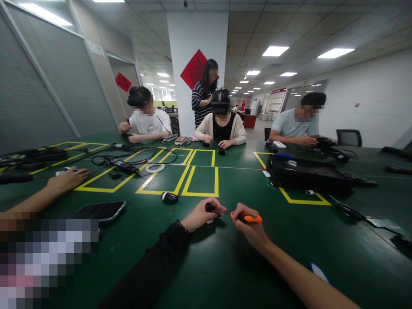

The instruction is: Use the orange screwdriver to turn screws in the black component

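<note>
My left hand (202, 214), below a dark sleeve, is closed on a small black part (210, 207) over the green table (206, 270). Fingers cover much of that part, so its kind does not show. A small white piece shows just under this hand. Facing it from the right, my right hand (249, 227) grips a screwdriver (252, 218) with an orange and black handle. Its thin shaft points left toward the black part; whether the tip touches it I cannot tell. A black and white object (169, 197) lies beyond my left hand.
A phone (101, 211) and another person's hand (69, 178) are at left. Black cables (122, 165) and a white ring (155, 168) lie among yellow tape outlines. Black equipment (302, 171) stands at right. Several people sit or stand across the table.
</note>
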A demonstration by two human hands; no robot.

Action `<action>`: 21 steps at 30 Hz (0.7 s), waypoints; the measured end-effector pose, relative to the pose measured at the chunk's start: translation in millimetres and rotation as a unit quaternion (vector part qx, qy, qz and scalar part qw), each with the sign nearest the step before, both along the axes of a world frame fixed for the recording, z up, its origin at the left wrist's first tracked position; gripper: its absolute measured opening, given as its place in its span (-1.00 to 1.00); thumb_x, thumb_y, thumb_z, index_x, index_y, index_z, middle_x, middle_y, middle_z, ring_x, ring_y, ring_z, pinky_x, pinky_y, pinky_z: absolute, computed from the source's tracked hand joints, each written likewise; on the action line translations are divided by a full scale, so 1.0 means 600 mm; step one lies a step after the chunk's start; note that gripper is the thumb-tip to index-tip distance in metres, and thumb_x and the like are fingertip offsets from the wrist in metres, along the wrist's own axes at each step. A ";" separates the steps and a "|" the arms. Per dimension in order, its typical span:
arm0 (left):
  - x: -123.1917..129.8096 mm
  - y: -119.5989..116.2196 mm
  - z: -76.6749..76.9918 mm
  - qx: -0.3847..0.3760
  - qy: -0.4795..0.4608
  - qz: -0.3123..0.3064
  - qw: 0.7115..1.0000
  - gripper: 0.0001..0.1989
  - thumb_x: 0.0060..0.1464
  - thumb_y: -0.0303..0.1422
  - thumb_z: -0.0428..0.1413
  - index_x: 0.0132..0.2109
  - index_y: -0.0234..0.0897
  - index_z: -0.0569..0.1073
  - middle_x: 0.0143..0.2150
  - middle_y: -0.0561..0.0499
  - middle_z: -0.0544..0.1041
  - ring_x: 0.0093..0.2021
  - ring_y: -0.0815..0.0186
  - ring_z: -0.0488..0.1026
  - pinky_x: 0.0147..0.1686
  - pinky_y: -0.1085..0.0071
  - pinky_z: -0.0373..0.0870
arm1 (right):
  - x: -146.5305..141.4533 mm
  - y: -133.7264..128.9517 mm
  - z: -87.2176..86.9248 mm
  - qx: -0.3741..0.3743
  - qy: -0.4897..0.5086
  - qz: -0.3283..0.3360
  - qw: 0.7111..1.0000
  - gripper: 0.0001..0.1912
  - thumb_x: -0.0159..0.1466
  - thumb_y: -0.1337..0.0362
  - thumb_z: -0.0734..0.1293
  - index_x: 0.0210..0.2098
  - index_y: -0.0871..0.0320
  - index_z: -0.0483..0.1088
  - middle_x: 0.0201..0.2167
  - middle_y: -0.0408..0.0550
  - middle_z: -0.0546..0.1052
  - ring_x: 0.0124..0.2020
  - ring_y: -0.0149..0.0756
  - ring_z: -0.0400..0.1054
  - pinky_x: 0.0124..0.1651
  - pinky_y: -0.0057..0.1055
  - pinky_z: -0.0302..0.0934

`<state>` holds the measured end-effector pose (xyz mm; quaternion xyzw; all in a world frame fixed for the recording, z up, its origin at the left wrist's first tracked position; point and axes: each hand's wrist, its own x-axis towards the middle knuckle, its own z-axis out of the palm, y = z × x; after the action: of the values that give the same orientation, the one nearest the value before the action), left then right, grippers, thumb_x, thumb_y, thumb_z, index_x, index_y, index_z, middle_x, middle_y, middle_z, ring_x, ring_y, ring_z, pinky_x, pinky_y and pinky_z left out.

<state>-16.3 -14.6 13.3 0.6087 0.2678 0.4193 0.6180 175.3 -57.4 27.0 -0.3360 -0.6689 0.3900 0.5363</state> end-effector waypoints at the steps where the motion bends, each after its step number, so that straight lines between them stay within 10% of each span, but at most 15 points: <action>1: -0.001 0.001 0.000 -0.002 -0.004 0.006 1.000 -0.74 -0.20 -0.62 0.11 -0.29 -0.35 0.30 -0.18 -0.14 0.52 -0.24 0.26 0.49 -0.17 0.29 0.34 | 0.001 0.000 0.002 0.028 -0.015 0.014 0.999 -0.94 0.08 0.33 0.32 -0.50 0.18 0.34 -0.53 -0.17 0.31 -0.49 -0.43 0.20 -0.41 -0.47 0.13; 12: 0.004 -0.003 0.005 0.061 0.046 0.021 0.997 -0.75 -0.21 -0.66 0.08 -0.29 -0.37 0.36 -0.30 -0.06 0.52 -0.28 0.31 0.47 -0.22 0.39 0.32 | 0.000 -0.017 0.009 0.071 -0.124 0.017 0.990 -0.79 0.22 0.31 0.18 -0.17 0.15 0.36 -0.56 -0.19 0.33 -0.55 -0.44 0.19 -0.44 -0.49 0.09; 21: -0.001 0.003 -0.002 -0.002 -0.015 0.007 1.000 -0.70 -0.22 -0.68 0.06 -0.27 -0.35 0.31 -0.16 -0.13 0.51 -0.23 0.28 0.46 -0.17 0.32 0.33 | -0.004 -0.017 0.010 0.140 -0.153 0.036 0.978 -0.92 0.08 0.40 0.26 -0.40 0.16 0.38 -0.45 -0.12 0.31 -0.43 -0.39 0.22 -0.37 -0.45 0.12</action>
<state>-16.9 -12.5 12.2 0.5995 0.2637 0.4317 0.6203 172.8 -67.5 32.8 -0.2889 -0.8025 0.2560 0.4550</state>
